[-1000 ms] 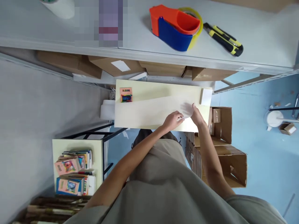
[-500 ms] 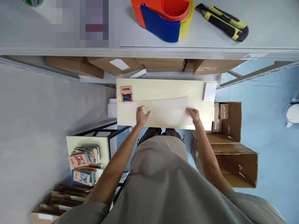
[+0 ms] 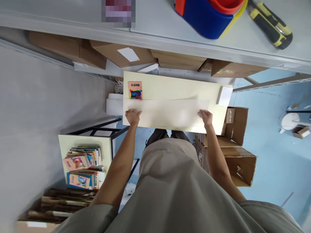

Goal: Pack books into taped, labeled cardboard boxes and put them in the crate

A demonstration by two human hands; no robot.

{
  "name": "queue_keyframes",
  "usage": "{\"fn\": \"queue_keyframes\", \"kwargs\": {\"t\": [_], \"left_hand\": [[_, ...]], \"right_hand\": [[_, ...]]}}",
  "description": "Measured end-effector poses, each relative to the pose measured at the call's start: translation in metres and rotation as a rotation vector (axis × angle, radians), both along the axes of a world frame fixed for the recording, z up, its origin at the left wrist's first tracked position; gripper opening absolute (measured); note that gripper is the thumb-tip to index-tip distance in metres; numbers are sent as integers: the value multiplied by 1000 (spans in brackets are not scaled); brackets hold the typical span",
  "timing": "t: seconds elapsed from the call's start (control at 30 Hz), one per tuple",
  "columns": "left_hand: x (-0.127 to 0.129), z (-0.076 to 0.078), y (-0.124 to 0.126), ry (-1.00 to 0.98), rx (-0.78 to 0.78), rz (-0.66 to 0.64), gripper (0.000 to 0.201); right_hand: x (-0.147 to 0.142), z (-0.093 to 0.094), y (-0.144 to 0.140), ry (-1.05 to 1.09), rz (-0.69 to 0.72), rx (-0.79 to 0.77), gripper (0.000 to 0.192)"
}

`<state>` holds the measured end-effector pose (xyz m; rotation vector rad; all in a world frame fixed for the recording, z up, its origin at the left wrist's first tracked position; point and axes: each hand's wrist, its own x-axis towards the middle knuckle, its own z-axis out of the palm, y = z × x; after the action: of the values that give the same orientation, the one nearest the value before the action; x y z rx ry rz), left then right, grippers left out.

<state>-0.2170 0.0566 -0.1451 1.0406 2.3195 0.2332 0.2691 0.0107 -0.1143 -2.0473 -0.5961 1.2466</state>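
A long pale sheet (image 3: pixel 170 111), thin and slightly see-through, lies along the near half of a cream tabletop (image 3: pixel 175 84). My left hand (image 3: pixel 132 117) rests on the sheet's left end, its thumb spread away from the bent fingers. At the other end, my right hand (image 3: pixel 206 117) pinches the sheet between thumb and fingers; the fingertips are somewhat blurred. A small pink booklet (image 3: pixel 135 90) with a colourful picture lies just beyond the sheet on the left. In the far right corner sits a white stack, perhaps paper or cards (image 3: pixel 224 95).
Above the table runs a grey shelf (image 3: pixel 155 32) carrying a tape dispenser (image 3: pixel 206 19) and a yellow-black utility knife (image 3: pixel 270 24). Cardboard boxes (image 3: pixel 121 53) stand beneath it. Open cartons (image 3: pixel 239 126) are on the right. Books (image 3: pixel 82 165) lie on a side table at left.
My left hand has slid left along the sheet to its end. My right hand stays at the right end, and the sheet reaches a little further right. The camera view has tilted.
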Motion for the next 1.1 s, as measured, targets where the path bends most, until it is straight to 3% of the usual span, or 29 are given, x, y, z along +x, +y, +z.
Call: {"fn": "queue_keyframes", "kwargs": {"t": [0.17,0.3,0.47,0.57,0.63,0.7,0.77,0.87,0.97,1.1], "left_hand": [[-16,2,2,-71,-16,-63,10],[-26,15,1,-78,23,-90,15],[-51,48,3,-68,184,-8,16],[-65,75,5,-70,296,30,16],[-64,91,7,-115,332,-19,17],[-53,99,10,-176,322,-111,16],[-34,98,13,-224,274,-192,13],[1,81,17,-262,175,-277,8],[29,57,18,-259,137,-337,24],[45,33,11,-240,87,-404,37]], "right_hand": [[-26,23,8,-128,102,37,39],[-48,52,13,-386,266,88,49],[-57,90,16,-674,360,170,54],[-43,106,16,-714,326,194,57],[-26,109,15,-750,275,182,59],[-6,102,15,-786,243,148,60],[14,87,14,-792,233,107,58],[35,52,14,-701,194,63,58],[44,21,12,-611,154,33,61],[47,6,9,-620,119,-104,52]]}}
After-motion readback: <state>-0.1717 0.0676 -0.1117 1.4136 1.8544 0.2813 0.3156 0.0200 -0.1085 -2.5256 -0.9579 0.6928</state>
